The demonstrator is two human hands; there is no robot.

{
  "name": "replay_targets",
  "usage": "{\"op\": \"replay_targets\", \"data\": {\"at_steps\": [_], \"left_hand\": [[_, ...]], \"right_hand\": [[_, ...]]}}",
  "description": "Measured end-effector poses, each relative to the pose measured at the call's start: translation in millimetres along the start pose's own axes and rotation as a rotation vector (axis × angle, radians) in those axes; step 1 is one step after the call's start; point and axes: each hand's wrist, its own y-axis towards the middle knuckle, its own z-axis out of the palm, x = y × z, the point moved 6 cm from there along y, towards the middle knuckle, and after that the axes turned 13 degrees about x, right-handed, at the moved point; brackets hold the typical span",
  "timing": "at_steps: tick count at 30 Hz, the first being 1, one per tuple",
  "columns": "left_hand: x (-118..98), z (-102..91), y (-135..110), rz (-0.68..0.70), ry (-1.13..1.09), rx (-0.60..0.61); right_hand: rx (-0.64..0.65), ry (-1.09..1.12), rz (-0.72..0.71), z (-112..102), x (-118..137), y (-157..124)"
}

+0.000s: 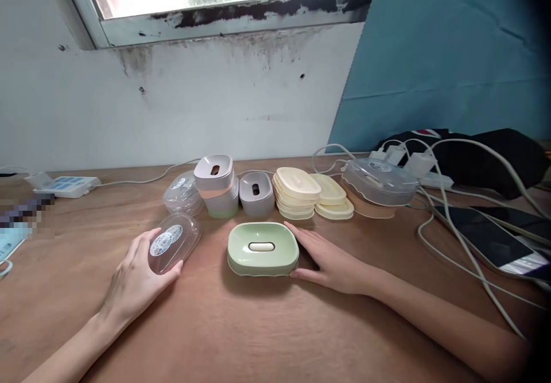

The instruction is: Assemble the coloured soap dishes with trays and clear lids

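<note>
Wooden table [267,337] under a stained windowed wall. Green soap dish [262,248] lies flat, long axis left-right; right hand [331,262] touches it, fingers extended. Left hand [133,282] grasps clear lid [173,249].

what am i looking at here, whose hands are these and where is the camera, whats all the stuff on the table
There is no machine here. The one picture comes from a camera worn on a person's head, looking forward and down, so the two bare arms reaching in from the bottom are that person's own. The left hand grips a clear plastic lid with a round sticker. The right hand lies flat on the wooden table, touching the side of a green soap dish. Behind stand more clear lids, stacked grey dishes, cream trays and a large clear cover. White cables and chargers lie to the right, a power strip to the left.
</note>
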Motion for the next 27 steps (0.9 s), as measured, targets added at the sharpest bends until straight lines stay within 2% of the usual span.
{"op": "replay_targets", "data": {"at_steps": [7,11,15,17,20,22,24,27], "left_hand": [[-3.8,3.9,0.9,-0.002,0.011,0.052],[0.7,-0.2,0.7,-0.002,0.005,-0.010],[-20.3,-20.8,-3.8,0.221,-0.044,-0.233],[-40.9,-24.8,-4.2,0.367,-0.156,-0.259],[-76.5,-13.3,2.3,0.572,-0.360,-0.151],[-94.1,-0.1,8.0,0.662,-0.436,-0.105],[-101.9,13.6,13.9,0.699,-0.481,-0.072],[-98.4,26.4,20.1,0.693,-0.547,-0.038]], "right_hand": [[0.008,-0.005,0.001,0.6,-2.1,-0.5],[0.000,-0.004,-0.007,1.0,-2.3,-0.4],[0.004,-0.002,-0.005,1.9,-2.7,-0.5],[0.009,-0.005,-0.006,2.0,-2.5,-0.4],[0.006,-0.003,-0.008,1.5,-2.2,-0.3],[-0.003,0.007,-0.008,0.8,-2.4,-0.5],[-0.006,0.021,-0.008,0.5,-2.9,-0.8],[0.006,0.026,-0.002,1.5,-4.0,-0.9]]}}
